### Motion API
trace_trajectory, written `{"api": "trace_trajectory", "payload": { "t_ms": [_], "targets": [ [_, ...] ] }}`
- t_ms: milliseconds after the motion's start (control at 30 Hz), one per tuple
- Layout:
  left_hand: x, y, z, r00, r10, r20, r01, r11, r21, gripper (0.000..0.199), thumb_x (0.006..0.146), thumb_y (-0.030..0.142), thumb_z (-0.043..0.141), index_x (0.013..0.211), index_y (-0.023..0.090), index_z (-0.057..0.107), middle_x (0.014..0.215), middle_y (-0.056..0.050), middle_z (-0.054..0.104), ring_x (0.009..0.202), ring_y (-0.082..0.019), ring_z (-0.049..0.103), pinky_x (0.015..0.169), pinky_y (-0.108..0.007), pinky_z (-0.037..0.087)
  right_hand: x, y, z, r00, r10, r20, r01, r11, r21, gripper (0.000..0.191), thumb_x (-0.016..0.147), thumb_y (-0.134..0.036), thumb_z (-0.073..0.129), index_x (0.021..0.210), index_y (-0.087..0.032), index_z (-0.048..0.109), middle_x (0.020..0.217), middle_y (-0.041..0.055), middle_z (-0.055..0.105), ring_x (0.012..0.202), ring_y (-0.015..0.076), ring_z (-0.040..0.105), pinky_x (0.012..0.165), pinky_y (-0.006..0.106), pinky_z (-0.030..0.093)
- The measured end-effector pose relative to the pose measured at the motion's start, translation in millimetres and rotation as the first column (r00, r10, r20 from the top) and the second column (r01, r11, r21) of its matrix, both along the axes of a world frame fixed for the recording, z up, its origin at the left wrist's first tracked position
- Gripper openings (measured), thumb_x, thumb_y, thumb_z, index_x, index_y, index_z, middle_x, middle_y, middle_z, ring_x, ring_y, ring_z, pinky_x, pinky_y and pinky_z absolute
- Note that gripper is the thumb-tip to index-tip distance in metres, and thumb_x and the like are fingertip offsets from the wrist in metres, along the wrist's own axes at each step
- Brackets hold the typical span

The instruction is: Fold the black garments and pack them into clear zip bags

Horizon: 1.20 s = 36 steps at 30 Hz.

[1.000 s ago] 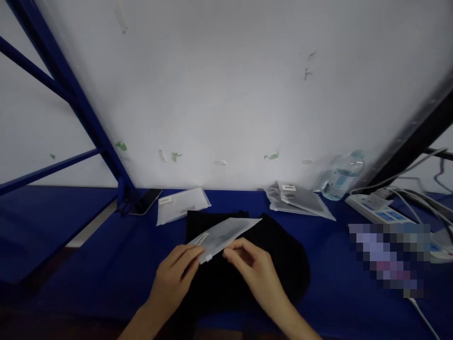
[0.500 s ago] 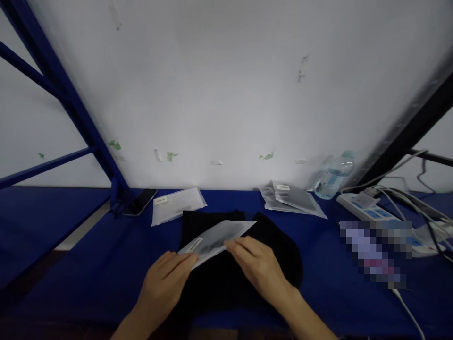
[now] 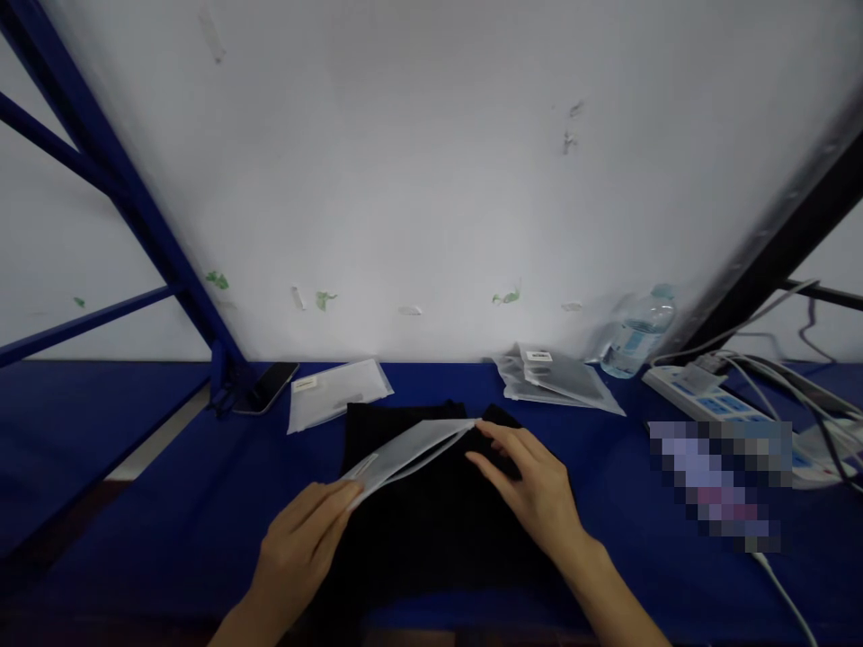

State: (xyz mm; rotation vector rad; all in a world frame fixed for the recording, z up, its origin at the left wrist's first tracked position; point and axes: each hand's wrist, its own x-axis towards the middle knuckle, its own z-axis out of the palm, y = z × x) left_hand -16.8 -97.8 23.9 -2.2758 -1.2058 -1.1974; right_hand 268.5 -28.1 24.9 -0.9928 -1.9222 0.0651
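My left hand (image 3: 303, 536) pinches the near left corner of a translucent plastic bag (image 3: 411, 451) with a white label. The bag's mouth gapes along the side toward me. At its far right corner is my right hand (image 3: 529, 472), index fingertip touching the corner and thumb spread away from it. Under the bag lies a folded black cloth (image 3: 458, 530), apparently a garment, on the blue table (image 3: 168, 530). Its details are too dark to make out.
Another labelled bag (image 3: 341, 394) lies back left beside a phone (image 3: 270, 388). Back right are stacked bags (image 3: 559, 382) and a water bottle (image 3: 640, 337). A power strip (image 3: 728, 413) with cables and a blurred-out object (image 3: 715, 485) lie at right. Blue frame bars (image 3: 148, 229) rise at left.
My right hand has moved from the middle of the bag's near edge to its far right corner, and its thumb has spread. The bag's mouth has opened. My left hand keeps its grip.
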Motion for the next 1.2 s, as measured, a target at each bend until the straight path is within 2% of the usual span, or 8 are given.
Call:
{"api": "trace_trajectory", "payload": {
  "t_ms": [167, 467, 700, 800, 900, 967, 1033, 1200],
  "targets": [
    [8, -1, 2.7, 1.0, -0.024, 0.009, 0.024, 1.0, 0.006, 0.03, 0.091, 0.004, 0.052, 0.114, 0.018, 0.064, 0.095, -0.003, 0.074, 0.085, -0.015, 0.07, 0.081, -0.027, 0.056, -19, -18, 17.3, 0.971, 0.213, 0.104, -0.209, 0.977, -0.047, 0.028, 0.093, -0.019, 0.051, 0.119, -0.024, 0.061, 0.113, 0.0061, 0.066, 0.099, 0.0183, 0.062, 0.087, 0.034, 0.054],
    [14, -2, -4.9, 0.991, -0.026, -0.133, 0.038, 0.996, 0.086, 0.033, 0.09, 0.001, 0.054, 0.119, 0.015, 0.062, 0.099, -0.004, 0.074, 0.09, -0.017, 0.069, 0.082, -0.028, 0.055, -34, -28, 17.7, 0.913, 0.14, 0.384, -0.107, 0.989, -0.105, 0.041, 0.094, -0.016, 0.045, 0.135, -0.018, 0.047, 0.083, 0.0038, 0.066, 0.077, 0.0182, 0.064, 0.067, 0.031, 0.054],
    [24, -24, -8.9, 0.979, -0.03, 0.2, 0.09, 0.95, -0.297, 0.029, 0.093, 0.017, 0.052, 0.119, 0.024, 0.061, 0.106, -0.006, 0.07, 0.092, -0.018, 0.068, 0.084, -0.028, 0.055, -61, -30, 1.9, 0.791, -0.006, 0.612, 0.075, 0.993, -0.087, 0.033, 0.078, -0.002, 0.058, 0.108, -0.015, 0.063, 0.085, 0.006, 0.069, 0.07, 0.0207, 0.067, 0.053, 0.028, 0.049],
    [11, -27, -9.8, 0.785, 0.28, 0.552, 0.183, 0.747, -0.639, 0.028, 0.092, 0.043, 0.052, 0.088, 0.019, 0.066, 0.074, -0.004, 0.068, 0.066, -0.018, 0.067, 0.062, -0.029, 0.057, -60, -27, -7.0, 0.862, -0.011, 0.507, 0.047, 0.997, -0.06, 0.023, 0.08, -0.003, 0.059, 0.097, -0.017, 0.064, 0.082, 0.0034, 0.069, 0.07, 0.0192, 0.067, 0.054, 0.027, 0.049],
    [-4, -16, -6.8, 0.505, 0.61, 0.611, 0.598, 0.264, -0.757, 0.062, 0.089, 0.068, 0.035, 0.071, 0.015, 0.063, 0.056, -0.005, 0.061, 0.046, -0.018, 0.062, 0.039, -0.027, 0.049, -55, -28, -7.2, 0.927, 0.013, 0.374, 0.003, 0.999, -0.043, 0.019, 0.083, -0.008, 0.059, 0.099, -0.018, 0.062, 0.084, 0.0028, 0.068, 0.071, 0.0185, 0.066, 0.059, 0.027, 0.05],
    [-6, -5, -1.7, 0.401, 0.714, 0.573, 0.775, 0.068, -0.628, 0.067, 0.087, 0.071, 0.034, 0.087, 0.012, 0.067, 0.07, -0.01, 0.069, 0.055, -0.022, 0.068, 0.043, -0.029, 0.053, -54, -30, -3.6, 0.947, 0.048, 0.317, -0.042, 0.999, -0.024, 0.021, 0.084, -0.009, 0.058, 0.103, -0.018, 0.061, 0.086, 0.0032, 0.068, 0.075, 0.0185, 0.066, 0.062, 0.027, 0.05],
    [-2, 8, 6.0, 0.302, 0.747, 0.592, 0.828, 0.103, -0.552, 0.051, 0.091, 0.057, 0.046, 0.104, 0.012, 0.066, 0.087, -0.012, 0.073, 0.072, -0.023, 0.072, 0.059, -0.03, 0.058, -55, -33, 1.4, 0.954, 0.092, 0.286, -0.098, 0.995, 0.007, 0.021, 0.085, -0.009, 0.056, 0.104, -0.017, 0.06, 0.086, 0.0033, 0.067, 0.076, 0.018, 0.065, 0.063, 0.027, 0.049],
    [3, 54, 33.8, 0.21, 0.662, 0.72, 0.656, 0.45, -0.606, 0.025, 0.09, 0.027, 0.054, 0.105, 0.012, 0.069, 0.088, -0.009, 0.075, 0.08, -0.021, 0.071, 0.068, -0.026, 0.057, -58, -39, 15.5, 0.962, 0.077, 0.261, -0.13, 0.973, 0.191, 0.019, 0.091, -0.015, 0.05, 0.106, -0.011, 0.061, 0.068, 0.0018, 0.059, 0.058, 0.0149, 0.055, 0.053, 0.028, 0.041]
  ]
}}
